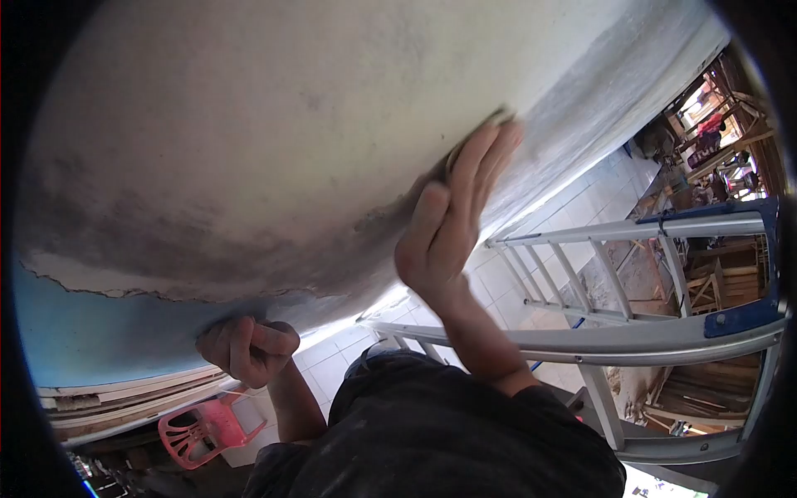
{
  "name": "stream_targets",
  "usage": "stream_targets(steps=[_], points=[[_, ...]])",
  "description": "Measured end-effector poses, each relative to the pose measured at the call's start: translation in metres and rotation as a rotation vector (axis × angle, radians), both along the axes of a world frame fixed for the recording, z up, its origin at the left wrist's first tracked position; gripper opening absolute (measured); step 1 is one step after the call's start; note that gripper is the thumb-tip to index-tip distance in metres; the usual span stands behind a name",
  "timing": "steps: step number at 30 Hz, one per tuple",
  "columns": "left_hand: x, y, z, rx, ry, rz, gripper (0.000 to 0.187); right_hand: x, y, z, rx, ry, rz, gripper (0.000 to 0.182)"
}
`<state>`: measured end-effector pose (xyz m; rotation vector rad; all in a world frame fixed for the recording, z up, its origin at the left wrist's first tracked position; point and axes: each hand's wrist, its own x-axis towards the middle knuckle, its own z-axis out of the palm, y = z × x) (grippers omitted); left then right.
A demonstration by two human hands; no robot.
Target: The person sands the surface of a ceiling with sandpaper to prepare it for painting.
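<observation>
My right hand lies with its fingers stretched along the wall, pressing a thin piece of sandpaper flat against it. Only the edge of the sheet shows, and the fingertips are slightly blurred. The wall has pale, patchy plaster with dark grey smudges. Lower on the left, my left hand is closed, fingers curled, close to a blue painted part of the wall. Whatever it may hold is hidden. A ragged plaster edge runs just above that hand.
An aluminium ladder with blue fittings stands close on my right. Below left are a pink plastic chair and stacked long boards. White floor tiles lie beneath, with piled wood at the right.
</observation>
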<state>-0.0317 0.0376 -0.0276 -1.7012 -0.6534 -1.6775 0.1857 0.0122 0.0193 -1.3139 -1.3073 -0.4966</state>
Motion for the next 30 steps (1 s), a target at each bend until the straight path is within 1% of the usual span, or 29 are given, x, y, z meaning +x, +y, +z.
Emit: stream_targets(steps=[2,3,6,9,11,13,14,15,17,19,20,23,24,26,27,29,30], points=[[-0.001,0.003,0.001,0.009,-0.002,-0.001,0.010,-0.027,-0.013,-0.038,-0.078,-0.034,0.053,0.054],[-0.002,0.001,0.000,0.004,-0.004,0.004,0.010,-0.031,-0.013,-0.042,-0.114,-0.053,0.078,0.054],[0.000,0.000,-0.001,0.001,-0.010,0.013,0.010,-0.009,-0.007,-0.039,-0.081,-0.212,0.035,0.054],[0.001,0.002,0.000,0.006,-0.016,0.009,0.010,0.003,0.003,0.005,0.012,-0.101,0.003,0.056],[0.002,0.001,-0.003,-0.006,-0.020,0.000,0.010,-0.008,0.001,-0.003,-0.036,-0.044,0.022,0.055],[-0.001,0.001,-0.003,-0.002,-0.014,-0.010,0.010,-0.023,-0.006,-0.034,-0.072,-0.036,0.071,0.055],[-0.002,0.000,-0.003,-0.010,-0.013,-0.009,0.010,-0.031,-0.012,-0.053,-0.104,-0.078,0.087,0.054],[-0.004,-0.002,-0.004,-0.021,-0.011,-0.010,0.010,-0.035,-0.015,-0.057,-0.138,-0.119,0.101,0.053],[-0.003,0.001,-0.003,-0.009,-0.001,-0.005,0.010,-0.021,-0.012,-0.055,-0.104,-0.159,0.072,0.051],[-0.003,0.002,0.000,0.019,0.022,-0.001,0.010,-0.004,-0.003,-0.019,-0.043,-0.153,0.021,0.052],[-0.002,0.001,0.000,0.013,0.017,-0.004,0.010,-0.001,-0.002,0.001,-0.029,-0.089,0.010,0.053],[-0.002,0.001,-0.001,-0.008,0.012,-0.003,0.010,-0.008,0.001,-0.002,0.009,-0.061,0.004,0.054],[-0.002,0.000,-0.002,-0.012,0.010,-0.003,0.010,-0.017,-0.003,-0.015,-0.019,-0.010,0.050,0.053],[-0.003,0.000,-0.003,-0.015,0.004,-0.004,0.009,-0.035,-0.015,-0.058,-0.099,-0.080,0.088,0.052],[-0.003,0.000,-0.003,-0.017,0.001,-0.006,0.009,-0.038,-0.015,-0.060,-0.131,-0.117,0.101,0.051],[-0.002,0.000,-0.002,-0.017,-0.003,-0.006,0.009,-0.025,-0.014,-0.056,-0.091,-0.162,0.079,0.049],[-0.001,0.000,-0.001,-0.018,-0.005,-0.005,0.009,-0.018,-0.011,-0.040,-0.070,-0.179,0.059,0.049]])
